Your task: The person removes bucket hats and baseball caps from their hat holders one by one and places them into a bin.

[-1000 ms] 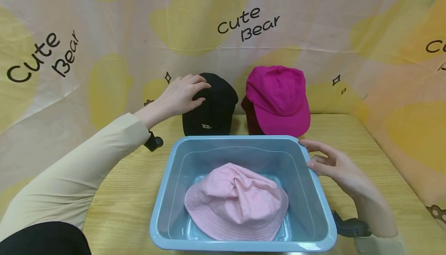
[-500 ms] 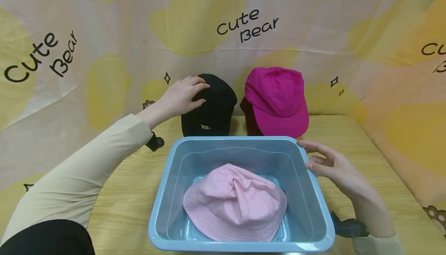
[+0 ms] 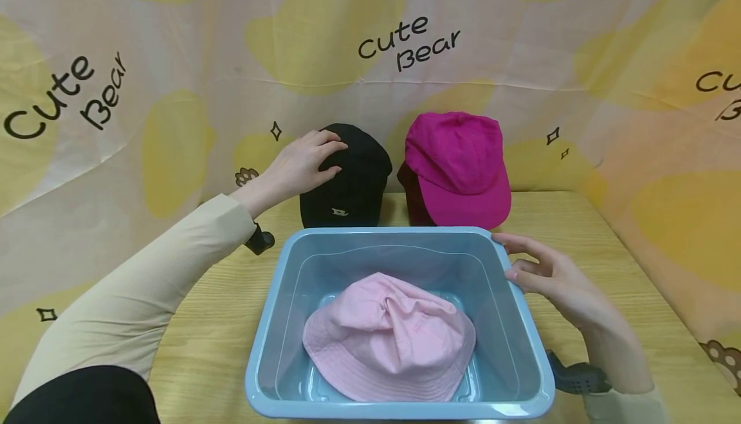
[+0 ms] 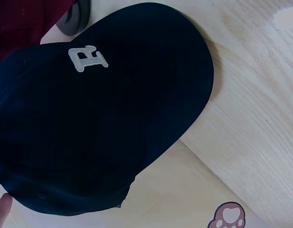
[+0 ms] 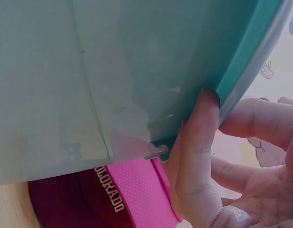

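Observation:
A black baseball cap [image 3: 353,179] with a small white emblem stands brim down behind the basin. My left hand [image 3: 298,160] rests on its crown, fingers and thumb bent around the upper left side. Only fingertips [image 4: 2,209] show at the edge of the left wrist view, against the cap. My right hand [image 3: 547,276] pinches the right rim of the light blue basin [image 3: 399,411] near its far corner. Inside the basin lies a pale pink bucket hat [image 3: 393,340], its crown creased.
Right of the black cap stands a magenta cap [image 3: 460,154], partly in front of a dark red cap [image 3: 415,195] with white lettering in the right wrist view. A printed cloth [image 3: 324,25] hangs behind the wooden table [image 3: 197,334]. A black rounded thing [image 3: 87,398] fills the lower left corner.
The head view has shifted very slightly. Both hands keep their places on the black cap and the basin rim, and nothing else has visibly moved.

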`<state>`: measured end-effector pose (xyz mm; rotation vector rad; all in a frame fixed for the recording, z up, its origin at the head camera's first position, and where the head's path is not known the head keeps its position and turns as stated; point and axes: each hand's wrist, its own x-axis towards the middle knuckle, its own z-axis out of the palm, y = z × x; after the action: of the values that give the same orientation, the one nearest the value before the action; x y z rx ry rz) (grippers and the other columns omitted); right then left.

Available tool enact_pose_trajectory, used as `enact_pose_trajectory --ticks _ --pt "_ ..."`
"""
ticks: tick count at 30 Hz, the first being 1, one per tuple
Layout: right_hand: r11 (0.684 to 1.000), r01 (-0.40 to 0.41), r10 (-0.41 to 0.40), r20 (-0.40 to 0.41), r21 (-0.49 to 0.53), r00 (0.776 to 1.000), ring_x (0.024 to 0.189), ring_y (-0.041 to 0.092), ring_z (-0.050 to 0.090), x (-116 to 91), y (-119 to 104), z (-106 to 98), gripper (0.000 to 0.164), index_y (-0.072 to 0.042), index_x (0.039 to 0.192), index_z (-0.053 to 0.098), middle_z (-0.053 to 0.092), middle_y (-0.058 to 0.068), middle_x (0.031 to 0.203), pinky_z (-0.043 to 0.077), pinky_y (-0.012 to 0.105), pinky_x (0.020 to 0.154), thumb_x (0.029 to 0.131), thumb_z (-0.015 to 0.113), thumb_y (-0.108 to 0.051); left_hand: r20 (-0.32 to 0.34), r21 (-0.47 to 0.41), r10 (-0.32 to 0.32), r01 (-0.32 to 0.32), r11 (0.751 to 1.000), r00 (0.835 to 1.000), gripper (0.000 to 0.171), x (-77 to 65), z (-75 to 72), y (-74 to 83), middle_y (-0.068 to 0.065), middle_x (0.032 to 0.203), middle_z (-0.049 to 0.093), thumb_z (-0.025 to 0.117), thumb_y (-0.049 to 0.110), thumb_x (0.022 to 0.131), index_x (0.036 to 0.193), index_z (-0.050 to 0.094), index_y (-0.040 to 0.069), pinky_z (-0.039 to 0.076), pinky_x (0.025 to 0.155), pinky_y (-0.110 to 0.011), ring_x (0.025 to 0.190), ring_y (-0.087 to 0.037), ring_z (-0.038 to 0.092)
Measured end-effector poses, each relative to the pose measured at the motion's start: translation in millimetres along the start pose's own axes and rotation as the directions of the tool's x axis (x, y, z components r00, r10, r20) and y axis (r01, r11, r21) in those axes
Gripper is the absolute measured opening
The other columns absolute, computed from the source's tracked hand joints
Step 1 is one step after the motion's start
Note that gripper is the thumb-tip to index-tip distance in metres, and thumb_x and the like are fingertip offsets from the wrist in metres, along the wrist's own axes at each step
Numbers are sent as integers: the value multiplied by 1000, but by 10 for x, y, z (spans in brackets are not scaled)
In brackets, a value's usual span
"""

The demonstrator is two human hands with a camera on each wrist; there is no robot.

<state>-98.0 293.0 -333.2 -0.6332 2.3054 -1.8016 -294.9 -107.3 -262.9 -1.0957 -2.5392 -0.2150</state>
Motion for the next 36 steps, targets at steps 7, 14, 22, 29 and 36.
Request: enact_pose_trajectory --ticks 7,14,22,29,36 --pt "1000 -1 1 4 1 1000 80 14 66 12 10 8 51 -2 145 36 52 0 129 54 29 75 95 47 4 -49 -2 22 -22 1000 999 39 -25 56 -21 -15 126 59 68 18 88 124 62 5 49 96 -46 116 -32 55" --pt "1000 -18 18 2 -3 1000 80 15 66 13 14 19 51 -2 144 36 51 2 128 53 28 77 95 47 3 -88 -16 52 -54 998 995 35 -36 93 -45 -14 120 62 70 16 87 119 65 4 50 92 -45 111 -31 57" --pt "999 -40 40 -11 -28 999 81 14 67 19 18 11 51 -1 144 35 49 6 128 54 30 75 95 47 2 -147 -1 84 -85 996 986 27 -28 125 -67 -10 107 65 72 13 84 111 68 6 52 81 -41 98 -29 59" --pt "999 -36 36 -9 -19 999 80 14 67 14 7 6 50 -1 144 36 48 7 128 54 31 75 95 48 2 -161 26 96 -93 995 982 23 -35 88 -56 -9 100 66 73 14 84 107 70 7 50 71 -39 87 -27 57" --pt "999 -29 29 7 -17 1000 80 13 67 4 8 -10 51 -1 144 35 49 6 128 54 30 75 95 47 3 -158 52 81 -74 996 984 22 -61 43 -26 -8 101 68 70 17 87 108 71 8 48 69 -39 85 -28 59"
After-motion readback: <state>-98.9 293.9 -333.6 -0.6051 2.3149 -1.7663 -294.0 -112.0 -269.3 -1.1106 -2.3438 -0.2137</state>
